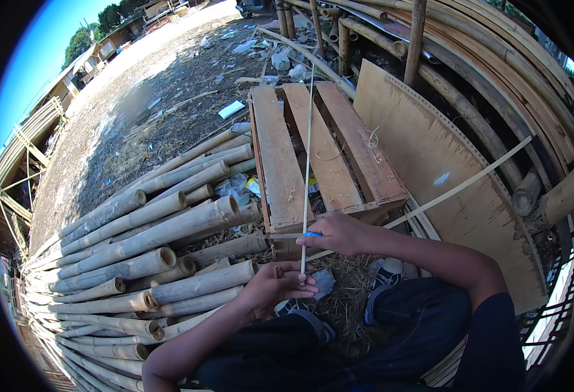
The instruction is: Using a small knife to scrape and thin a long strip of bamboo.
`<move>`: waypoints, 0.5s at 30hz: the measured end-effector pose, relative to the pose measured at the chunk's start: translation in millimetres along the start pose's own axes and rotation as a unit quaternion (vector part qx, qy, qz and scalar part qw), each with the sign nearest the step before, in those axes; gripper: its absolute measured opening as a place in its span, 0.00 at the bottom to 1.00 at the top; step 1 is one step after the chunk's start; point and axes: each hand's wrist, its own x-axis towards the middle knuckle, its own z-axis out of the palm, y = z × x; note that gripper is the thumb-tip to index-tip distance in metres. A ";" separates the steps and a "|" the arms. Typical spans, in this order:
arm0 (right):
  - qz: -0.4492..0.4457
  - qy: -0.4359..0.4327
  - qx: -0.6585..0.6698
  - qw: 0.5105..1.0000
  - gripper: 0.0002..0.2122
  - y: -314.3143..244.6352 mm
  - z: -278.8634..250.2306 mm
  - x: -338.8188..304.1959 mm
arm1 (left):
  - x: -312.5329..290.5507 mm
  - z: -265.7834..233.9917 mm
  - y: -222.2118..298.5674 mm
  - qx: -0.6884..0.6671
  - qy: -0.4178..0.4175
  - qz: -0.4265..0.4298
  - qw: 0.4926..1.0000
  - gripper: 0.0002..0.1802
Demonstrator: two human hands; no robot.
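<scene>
A long, thin bamboo strip (308, 150) runs away from me over a wooden slatted crate (274, 150). Its near end is pinched in the fingers of my left hand (270, 287), which is low in front of my knees. My right hand (339, 234) is closed around the blue handle of a knife (280, 236), a little farther up the strip. The thin blade points left and crosses the strip near the crate's front edge. Whether the blade bites into the bamboo cannot be made out. Curled shavings (373, 138) lie on the slats.
Thick bamboo poles (202, 219) are piled on my left. A plywood sheet (418, 144) leans on the right below racked poles (470, 117), with another pale strip (470, 178) crossing it. My shoes (385, 277) rest on straw-littered ground, and scraps of litter (231, 109) lie beyond.
</scene>
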 end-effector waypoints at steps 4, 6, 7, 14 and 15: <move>-0.023 -0.006 -0.010 1.000 0.28 3.1 -1.3 -3.2 | -11.6 5.0 -0.2 0.012 0.000 0.000 1.000 0.12; -0.063 -0.032 -0.074 0.995 0.28 -5.6 3.1 -12.9 | -28.8 12.2 -1.8 0.048 -0.001 -0.037 0.998 0.13; -0.077 -0.024 -0.070 0.994 0.28 -8.6 4.4 -16.4 | -36.7 15.5 -1.1 0.052 -0.008 -0.055 0.997 0.13; 0.113 0.062 0.000 0.992 0.30 7.9 -23.8 7.0 | -85.4 22.3 -5.9 0.092 0.066 -0.035 0.993 0.12; 0.095 0.067 -0.018 0.993 0.31 3.3 -20.2 3.7 | -83.6 22.4 -6.0 0.093 0.068 -0.042 0.992 0.12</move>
